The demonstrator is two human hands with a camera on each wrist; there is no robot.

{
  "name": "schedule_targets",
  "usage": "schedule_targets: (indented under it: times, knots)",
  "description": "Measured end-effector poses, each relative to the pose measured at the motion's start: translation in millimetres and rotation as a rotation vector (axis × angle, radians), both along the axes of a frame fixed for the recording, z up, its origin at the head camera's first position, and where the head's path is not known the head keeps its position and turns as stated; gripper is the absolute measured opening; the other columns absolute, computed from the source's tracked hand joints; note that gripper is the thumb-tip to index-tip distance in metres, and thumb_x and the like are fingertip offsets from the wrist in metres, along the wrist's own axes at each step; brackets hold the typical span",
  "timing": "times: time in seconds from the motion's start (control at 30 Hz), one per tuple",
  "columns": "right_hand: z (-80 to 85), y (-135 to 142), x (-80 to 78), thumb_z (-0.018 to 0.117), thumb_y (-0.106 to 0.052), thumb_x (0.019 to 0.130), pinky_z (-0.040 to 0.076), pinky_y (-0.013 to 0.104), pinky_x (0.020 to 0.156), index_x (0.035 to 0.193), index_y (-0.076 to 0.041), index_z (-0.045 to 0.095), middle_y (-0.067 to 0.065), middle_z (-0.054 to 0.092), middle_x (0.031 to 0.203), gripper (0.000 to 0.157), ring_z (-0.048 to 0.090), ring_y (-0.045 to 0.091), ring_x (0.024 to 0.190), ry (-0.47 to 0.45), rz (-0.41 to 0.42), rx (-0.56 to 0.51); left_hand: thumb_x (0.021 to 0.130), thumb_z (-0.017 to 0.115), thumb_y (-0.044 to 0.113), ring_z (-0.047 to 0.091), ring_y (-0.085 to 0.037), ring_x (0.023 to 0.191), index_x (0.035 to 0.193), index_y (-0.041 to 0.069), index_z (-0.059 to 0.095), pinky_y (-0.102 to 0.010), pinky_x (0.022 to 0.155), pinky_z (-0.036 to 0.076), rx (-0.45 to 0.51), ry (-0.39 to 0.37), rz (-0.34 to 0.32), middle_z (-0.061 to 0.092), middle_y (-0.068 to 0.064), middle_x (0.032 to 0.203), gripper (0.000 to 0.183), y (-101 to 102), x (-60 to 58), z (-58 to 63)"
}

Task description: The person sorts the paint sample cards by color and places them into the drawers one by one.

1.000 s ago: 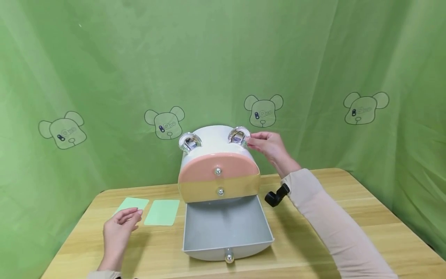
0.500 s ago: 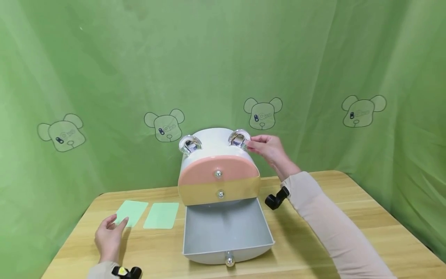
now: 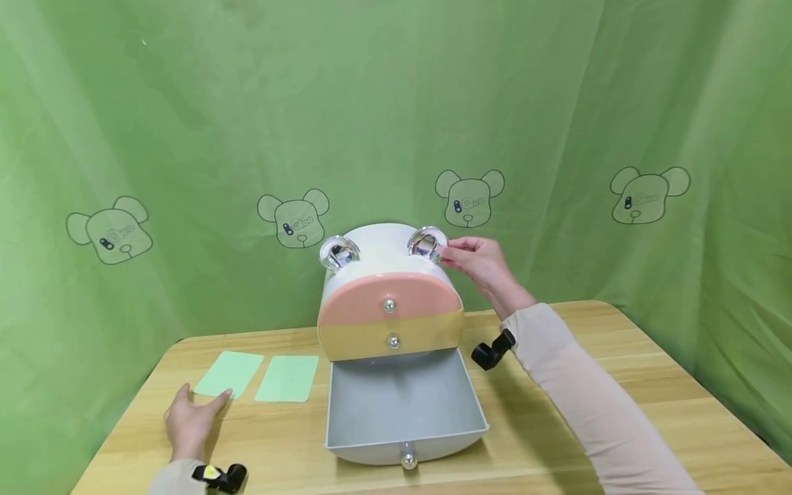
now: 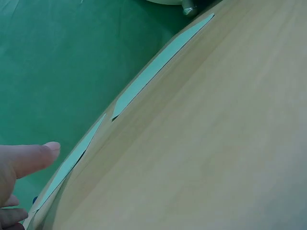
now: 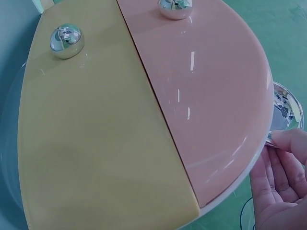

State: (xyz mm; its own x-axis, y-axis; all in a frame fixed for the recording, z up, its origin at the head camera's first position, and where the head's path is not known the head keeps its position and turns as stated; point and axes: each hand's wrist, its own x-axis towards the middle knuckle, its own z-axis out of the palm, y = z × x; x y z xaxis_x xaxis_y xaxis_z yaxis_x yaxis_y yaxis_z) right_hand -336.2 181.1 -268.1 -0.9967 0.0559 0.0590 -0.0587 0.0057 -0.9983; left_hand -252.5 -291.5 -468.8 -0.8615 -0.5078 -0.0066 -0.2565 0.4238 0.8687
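Observation:
A small storage box (image 3: pixel 391 295) with a pink drawer, a yellow drawer and two silver ears stands on the table. Its grey bottom drawer (image 3: pixel 405 399) is pulled out, and no object shows inside. My right hand (image 3: pixel 482 265) pinches the outer side of the right silver ear (image 3: pixel 427 244); in the right wrist view the thumb (image 5: pixel 288 141) lies against its edge. At the near edge of the left green card (image 3: pixel 230 373), my left hand (image 3: pixel 190 421) has thumb and fingers spread, the thumb tip overlapping the card's corner. A second green card (image 3: pixel 287 378) lies beside it.
Behind the wooden table (image 3: pixel 278 440) hangs a green curtain (image 3: pixel 371 103) printed with bear heads. Black camera mounts are strapped to both wrists. The grey drawer's silver knob (image 3: pixel 409 459) sticks out toward the table's front.
My left hand has drawn back left and toward me from over the left card, its thumb and fingers spreading apart. My right hand stays at the ear.

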Motion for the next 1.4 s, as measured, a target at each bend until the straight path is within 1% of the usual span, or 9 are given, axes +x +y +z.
schedule_targets:
  times: [0.1, 0.27, 0.4, 0.53, 0.73, 1.03, 1.27, 1.4]
  knots:
    - [-0.4, 0.7, 0.2, 0.067, -0.002, 0.084, 0.053, 0.028, 0.088, 0.102, -0.001, 0.059, -0.002, 0.066, 0.079, 0.020, 0.065, 0.009, 0.072, 0.003, -0.005, -0.001, 0.074, 0.078, 0.029, 0.015, -0.053, 0.132, 0.145, -0.009, 0.010, -0.061, 0.110, 0.012, -0.064, -0.013, -0.020, 0.021, -0.036, 0.145, 0.105, 2.1, -1.6, 1.0]
    - [-1.2, 0.7, -0.3, 0.067, -0.001, 0.084, 0.054, 0.026, 0.086, 0.103, 0.000, 0.059, -0.001, 0.066, 0.080, 0.021, 0.065, 0.009, 0.072, 0.008, -0.008, 0.001, 0.073, 0.078, 0.031, 0.014, -0.054, 0.131, 0.143, -0.013, 0.009, -0.061, 0.110, 0.012, -0.132, -0.044, -0.052, 0.021, -0.038, 0.143, 0.107, 3.6, -2.3, 0.9]
    - [-1.2, 0.2, -0.3, 0.067, -0.002, 0.084, 0.053, 0.027, 0.087, 0.104, 0.000, 0.059, -0.001, 0.066, 0.080, 0.022, 0.065, 0.009, 0.072, 0.005, -0.007, 0.006, 0.073, 0.078, 0.031, 0.016, -0.054, 0.131, 0.142, -0.015, 0.011, -0.060, 0.110, 0.014, -0.186, -0.056, -0.057, 0.020, -0.040, 0.141, 0.106, 5.4, -2.1, 0.7]
    - [-0.8, -1.4, -0.7, 0.068, -0.003, 0.083, 0.053, 0.029, 0.089, 0.101, -0.002, 0.061, -0.002, 0.066, 0.080, 0.019, 0.066, 0.009, 0.072, -0.006, -0.021, 0.022, 0.073, 0.078, 0.032, 0.019, -0.054, 0.129, 0.140, -0.017, 0.014, -0.061, 0.109, 0.017, -0.234, -0.064, -0.057, 0.023, -0.042, 0.139, 0.105, 6.5, -1.8, 0.3]
    - [-0.4, -1.9, -1.4, 0.068, -0.003, 0.083, 0.054, 0.026, 0.086, 0.098, -0.004, 0.062, 0.000, 0.066, 0.081, 0.016, 0.065, 0.010, 0.073, -0.002, -0.024, 0.011, 0.072, 0.078, 0.035, 0.014, -0.054, 0.132, 0.140, -0.017, 0.015, -0.061, 0.109, 0.014, -0.262, -0.079, -0.068, 0.024, -0.040, 0.141, 0.107, 4.8, -4.3, -1.2]
    - [0.2, -1.2, 0.0, 0.068, -0.002, 0.083, 0.051, 0.031, 0.091, 0.097, -0.005, 0.062, 0.001, 0.066, 0.083, 0.015, 0.065, 0.010, 0.073, 0.004, -0.017, 0.000, 0.071, 0.078, 0.041, 0.010, -0.053, 0.134, 0.140, -0.018, 0.014, -0.060, 0.111, 0.012, -0.301, -0.097, -0.089, 0.022, -0.040, 0.142, 0.111, 5.7, -7.5, -1.4]
    - [-0.4, -2.3, -1.3, 0.068, -0.001, 0.083, 0.054, 0.025, 0.083, 0.097, -0.003, 0.061, 0.002, 0.065, 0.082, 0.016, 0.066, 0.010, 0.073, 0.006, -0.019, -0.011, 0.072, 0.077, 0.042, 0.010, -0.053, 0.134, 0.140, -0.017, 0.013, -0.059, 0.111, 0.011, -0.320, -0.110, -0.094, 0.019, -0.040, 0.143, 0.111, 7.3, -8.3, -2.4]
    - [-1.1, -1.8, -0.7, 0.068, -0.001, 0.083, 0.054, 0.025, 0.085, 0.099, -0.002, 0.061, 0.003, 0.065, 0.084, 0.018, 0.066, 0.010, 0.074, 0.003, -0.015, -0.013, 0.073, 0.076, 0.042, 0.010, -0.054, 0.134, 0.140, -0.018, 0.013, -0.059, 0.111, 0.011, -0.331, -0.108, -0.098, 0.019, -0.040, 0.142, 0.110, 7.1, -8.2, -2.7]
